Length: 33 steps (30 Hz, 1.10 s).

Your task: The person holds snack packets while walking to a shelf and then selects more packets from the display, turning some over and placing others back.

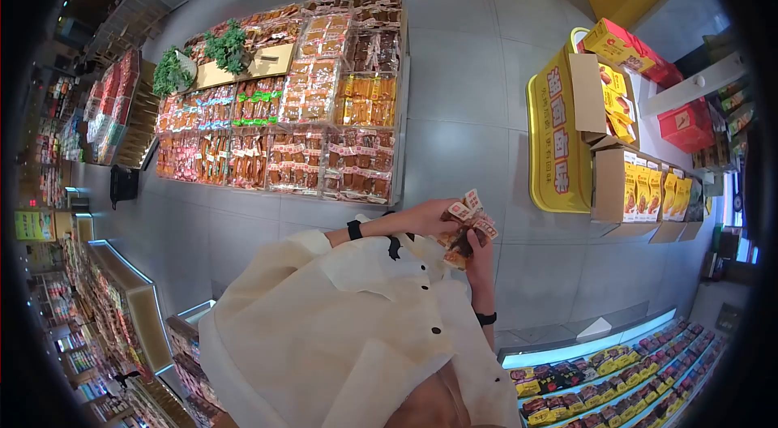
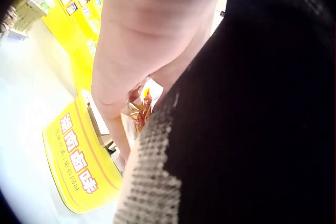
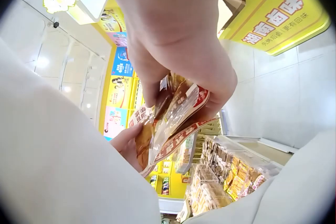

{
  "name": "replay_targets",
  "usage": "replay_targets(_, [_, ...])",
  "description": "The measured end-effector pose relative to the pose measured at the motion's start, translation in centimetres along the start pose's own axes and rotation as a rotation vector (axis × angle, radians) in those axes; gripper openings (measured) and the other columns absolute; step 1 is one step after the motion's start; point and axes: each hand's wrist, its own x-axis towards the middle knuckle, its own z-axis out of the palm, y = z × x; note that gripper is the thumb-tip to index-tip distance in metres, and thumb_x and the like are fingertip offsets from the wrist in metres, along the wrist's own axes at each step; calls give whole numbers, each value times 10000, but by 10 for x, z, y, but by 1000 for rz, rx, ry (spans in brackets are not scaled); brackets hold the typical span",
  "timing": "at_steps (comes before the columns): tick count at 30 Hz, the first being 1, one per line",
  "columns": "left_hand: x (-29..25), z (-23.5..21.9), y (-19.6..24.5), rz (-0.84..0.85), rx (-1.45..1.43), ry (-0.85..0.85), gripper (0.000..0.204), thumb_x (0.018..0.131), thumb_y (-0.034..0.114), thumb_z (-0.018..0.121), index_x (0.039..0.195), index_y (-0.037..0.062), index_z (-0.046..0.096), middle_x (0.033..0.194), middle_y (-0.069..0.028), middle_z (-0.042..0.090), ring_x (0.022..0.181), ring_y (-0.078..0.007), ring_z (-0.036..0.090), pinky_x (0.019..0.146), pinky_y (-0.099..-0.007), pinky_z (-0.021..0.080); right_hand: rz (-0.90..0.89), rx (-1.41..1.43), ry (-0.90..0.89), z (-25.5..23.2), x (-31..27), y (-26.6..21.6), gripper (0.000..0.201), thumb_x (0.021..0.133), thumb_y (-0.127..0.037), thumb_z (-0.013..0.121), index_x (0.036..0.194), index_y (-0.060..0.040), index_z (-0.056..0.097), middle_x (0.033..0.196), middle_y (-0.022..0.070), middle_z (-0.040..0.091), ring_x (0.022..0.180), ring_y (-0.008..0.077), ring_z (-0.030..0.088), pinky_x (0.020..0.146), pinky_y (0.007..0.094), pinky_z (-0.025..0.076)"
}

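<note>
Several small clear-fronted snack packets (image 1: 468, 217) with white and red printed labels are bunched between the two hands, in front of the chest. My left hand (image 1: 436, 216) reaches in from the left and grips the bunch. From the right side, my right hand (image 1: 480, 256) pinches brown packets at the lower end. Close up in the right wrist view, the right hand (image 3: 178, 40) holds the packets (image 3: 168, 121) from above, while fingers of the left hand (image 3: 126, 142) grip their edge. The left wrist view shows the left hand (image 2: 142, 40) hiding most of a packet (image 2: 144, 111).
A wide display stand (image 1: 316, 104) of bagged snacks spreads ahead to the left, with green plants on it. On the right is a yellow bin (image 1: 559, 144) beside cartons (image 1: 636, 201) of yellow packs. A lit shelf (image 1: 616, 371) of packets lies at lower right. Grey floor (image 1: 454, 120) runs between.
</note>
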Motion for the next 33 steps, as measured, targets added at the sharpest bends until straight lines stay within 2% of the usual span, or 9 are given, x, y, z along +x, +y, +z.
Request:
replay_targets(8, [24,-32,15,-50,-249,137,298,941,102,594,1220,34,513,1201,-52,595,1117,-126,545,955,-310,465,72,256,-18,25,49,-66,329,961,-123,581,1265,-23,504,1210,78,596,1102,184,589,951,349,484])
replay_targets(11, [38,-49,31,-82,-461,144,298,941,116,600,1217,39,521,1191,-29,587,1092,-110,539,952,-289,452,62,67,-153,-1,85,-76,436,956,-177,602,1340,-53,435,1263,64,558,1129,190,568,967,367,468])
replay_targets(18, [127,-116,63,57,-293,-181,152,950,128,581,1074,56,528,1015,8,569,970,-72,509,856,-274,438,19,-16,-7,-24,148,-137,425,948,-173,617,1326,-67,454,1240,46,570,1114,164,558,949,363,457])
replay_targets(21, [166,-148,72,69,-270,-212,251,919,85,573,1158,19,528,1154,-48,595,1085,-123,538,979,-299,420,4,-30,11,-22,185,-167,419,946,-183,623,1321,-91,460,1212,29,575,1087,156,558,926,355,456])
replay_targets(22, [175,-156,74,114,-245,-181,147,951,127,565,1069,51,520,997,3,567,940,-84,513,844,-264,436,5,-53,43,-19,198,-175,411,947,-185,622,1320,-115,464,1187,14,577,1055,150,560,897,339,457])
replay_targets(23, [183,-165,73,117,-257,-176,147,951,127,565,1069,51,520,997,3,567,940,-84,513,844,-264,436,14,-63,44,-18,211,-183,411,947,-185,622,1320,-115,464,1187,14,577,1055,150,560,897,339,457])
replay_targets(27, [188,-209,68,65,-243,-52,176,941,129,581,1082,44,521,1006,-3,579,969,-87,521,865,-286,439,40,-50,-18,-6,271,-196,360,949,-181,617,1280,-125,487,1151,15,593,1026,153,577,872,334,473])
replay_targets(31, [179,-239,37,18,-224,377,291,921,71,569,1204,17,535,1155,-70,622,1046,-133,586,929,-286,465,131,-83,-75,11,330,-208,339,943,-174,624,1250,-98,503,1113,26,612,997,174,607,864,347,498])
replay_targets(33, [174,-251,17,80,-544,677,293,957,111,557,1237,28,527,1173,-60,632,1076,-133,592,932,-277,466,259,-41,-203,15,368,-217,506,938,-107,619,1392,-105,395,1293,47,524,1140,186,547,934,359,485])
